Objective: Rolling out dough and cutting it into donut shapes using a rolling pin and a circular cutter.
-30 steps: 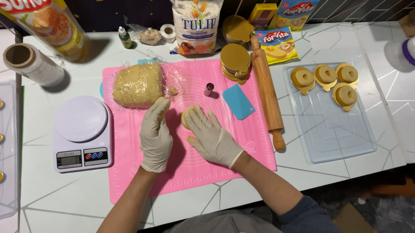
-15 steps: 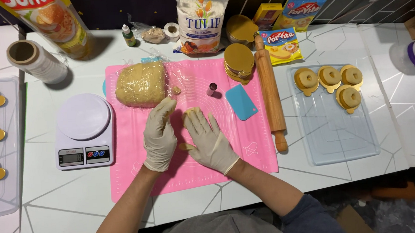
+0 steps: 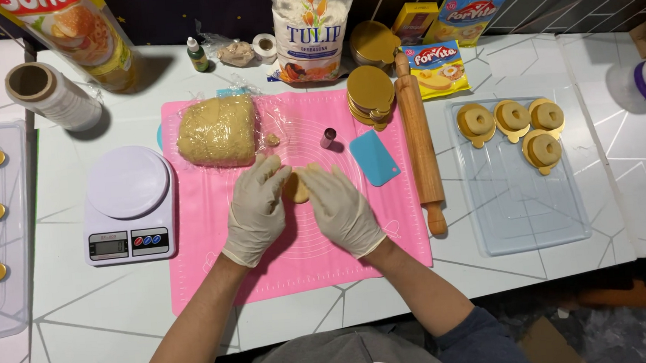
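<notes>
Both my hands wear pale gloves and meet over a pink silicone mat [image 3: 358, 255]. My left hand [image 3: 255, 209] and my right hand [image 3: 338, 209] press a small piece of tan dough [image 3: 295, 188] between their fingers. A big block of the same dough [image 3: 216, 131] lies in clear wrap at the mat's far left, with a tiny crumb [image 3: 271, 139] beside it. A small dark round cutter [image 3: 328, 138] and a blue scraper [image 3: 373, 158] lie just beyond my right hand.
A white kitchen scale [image 3: 128, 205] stands left of the mat. A wooden rolling pin [image 3: 420, 144] lies along its right edge, next to a stack of gold discs [image 3: 371, 95]. A clear tray [image 3: 522, 213] holds several shaped pastries [image 3: 513, 118]. Flour bag [image 3: 311, 31], packets and a film roll [image 3: 52, 96] line the back.
My hands have closed in around the dough piece and shifted slightly toward me; the piece now sits between the fingers of both hands rather than under the right palm.
</notes>
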